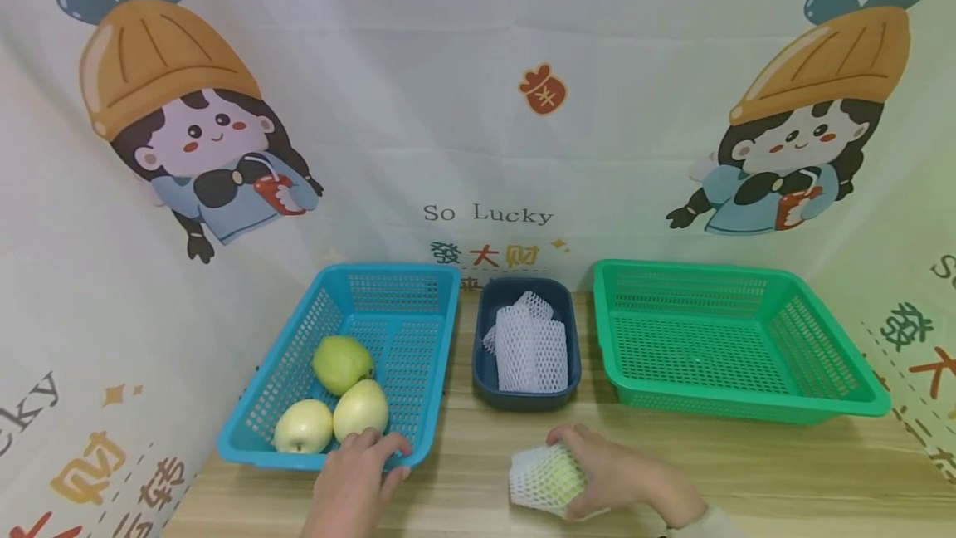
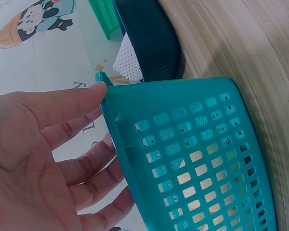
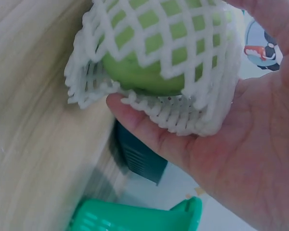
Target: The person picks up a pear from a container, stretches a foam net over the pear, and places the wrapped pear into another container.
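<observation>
My right hand (image 1: 616, 473) grips a pale green fruit (image 1: 560, 478) wrapped in a white foam net, low over the wooden table. In the right wrist view, thumb and fingers lie round the netted fruit (image 3: 149, 53), whose net opening (image 3: 94, 86) faces the table side. My left hand (image 1: 358, 480) lies over the front rim of the blue basket (image 1: 257, 459); in the left wrist view its thumb and fingers are at the rim (image 2: 116, 139). Inside that basket are a green fruit (image 1: 341, 364) and two paler ones (image 1: 362, 409) (image 1: 303, 427) near the front.
A dark blue bin (image 1: 525, 402) with several white foam nets (image 1: 532, 347) stands between the two baskets. The green basket (image 1: 735, 409) stands to its right with nothing visible inside. A printed cloth (image 1: 478, 106) hangs behind, with further cloth at both sides.
</observation>
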Action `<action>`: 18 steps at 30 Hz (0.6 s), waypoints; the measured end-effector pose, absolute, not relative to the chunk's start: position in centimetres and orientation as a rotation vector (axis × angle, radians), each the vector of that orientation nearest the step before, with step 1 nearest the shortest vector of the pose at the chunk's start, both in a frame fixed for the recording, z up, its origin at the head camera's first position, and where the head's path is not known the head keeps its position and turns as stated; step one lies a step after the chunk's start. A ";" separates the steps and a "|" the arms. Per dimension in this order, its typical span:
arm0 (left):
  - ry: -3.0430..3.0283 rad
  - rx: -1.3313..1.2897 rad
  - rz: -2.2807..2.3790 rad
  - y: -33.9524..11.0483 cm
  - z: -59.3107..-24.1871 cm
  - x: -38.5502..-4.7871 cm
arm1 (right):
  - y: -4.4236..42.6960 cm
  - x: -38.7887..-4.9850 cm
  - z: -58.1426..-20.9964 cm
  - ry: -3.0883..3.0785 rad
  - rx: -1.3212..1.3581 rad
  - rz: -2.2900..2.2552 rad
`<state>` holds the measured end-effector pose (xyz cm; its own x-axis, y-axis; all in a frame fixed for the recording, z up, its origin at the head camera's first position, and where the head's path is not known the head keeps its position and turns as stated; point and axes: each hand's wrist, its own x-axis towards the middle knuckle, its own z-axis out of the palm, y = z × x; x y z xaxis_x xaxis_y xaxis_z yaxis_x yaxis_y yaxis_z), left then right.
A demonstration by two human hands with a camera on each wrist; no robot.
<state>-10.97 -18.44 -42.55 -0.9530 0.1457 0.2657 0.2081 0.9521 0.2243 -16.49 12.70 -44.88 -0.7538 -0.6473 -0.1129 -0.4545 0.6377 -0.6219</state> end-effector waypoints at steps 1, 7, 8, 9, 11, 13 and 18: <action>-2.857 -0.263 -0.368 -18.4 -42.5 -11.0 | 12.8 -16.5 -44.6 2.537 -0.878 -0.838; -2.860 -0.260 -0.367 -18.5 -42.5 -11.0 | 13.3 -16.8 -43.0 2.573 -0.922 -0.848; -2.860 -0.260 -0.367 -18.5 -42.5 -11.0 | 13.4 -16.9 -42.7 2.581 -0.931 -0.843; -2.860 -0.262 -0.367 -18.5 -42.5 -11.0 | 13.6 -17.0 -42.4 2.590 -0.933 -0.835; -2.861 -0.267 -0.365 -18.5 -42.5 -11.0 | 13.9 -17.2 -41.7 2.603 -0.929 -0.823; -2.863 -0.272 -0.366 -18.5 -42.5 -11.1 | 14.2 -17.5 -40.9 2.599 -0.915 -0.815; -2.872 -0.272 -0.369 -18.5 -42.5 -11.2 | 15.1 -18.3 -38.9 2.596 -0.897 -0.839</action>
